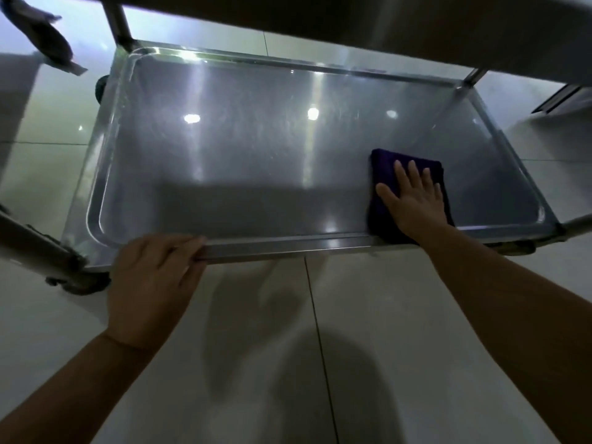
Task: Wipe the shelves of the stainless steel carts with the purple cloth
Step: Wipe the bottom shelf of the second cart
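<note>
Purple cloth (407,174), folded flat, lies under right hand (413,200).

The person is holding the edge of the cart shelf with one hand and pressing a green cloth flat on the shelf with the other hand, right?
Almost. The cloth is purple, not green, as the head view shows. The rest holds: the left hand grips the front edge of the steel cart shelf, and the right hand presses the cloth flat on the shelf near its front right corner.
</note>
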Demonstrator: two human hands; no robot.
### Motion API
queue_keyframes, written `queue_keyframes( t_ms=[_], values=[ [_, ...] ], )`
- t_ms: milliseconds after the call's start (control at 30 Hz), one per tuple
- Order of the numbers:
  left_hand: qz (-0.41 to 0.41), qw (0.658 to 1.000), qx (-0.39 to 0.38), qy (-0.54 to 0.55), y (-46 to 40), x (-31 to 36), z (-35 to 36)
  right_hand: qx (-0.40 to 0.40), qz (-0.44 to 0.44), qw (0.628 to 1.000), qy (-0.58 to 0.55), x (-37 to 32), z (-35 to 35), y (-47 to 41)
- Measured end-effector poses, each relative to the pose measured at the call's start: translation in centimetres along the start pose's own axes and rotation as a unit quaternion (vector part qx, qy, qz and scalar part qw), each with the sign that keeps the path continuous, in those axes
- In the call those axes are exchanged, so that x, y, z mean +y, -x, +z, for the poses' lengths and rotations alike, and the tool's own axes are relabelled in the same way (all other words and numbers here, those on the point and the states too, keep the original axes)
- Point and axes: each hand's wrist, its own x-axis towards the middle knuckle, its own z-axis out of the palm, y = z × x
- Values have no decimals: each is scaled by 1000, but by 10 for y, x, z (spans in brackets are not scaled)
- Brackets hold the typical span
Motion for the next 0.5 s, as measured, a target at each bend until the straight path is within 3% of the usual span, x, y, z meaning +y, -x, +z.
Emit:
queue_keyframes(
  t_ms=[167,500],
  values=[
    [-66,997,48,-9,8,2,-2,15,42,999,-18,-45,6,11],
    [-85,993,82,-1,8,7,3,77,-137,988,6,-238,35,42]
  ],
)
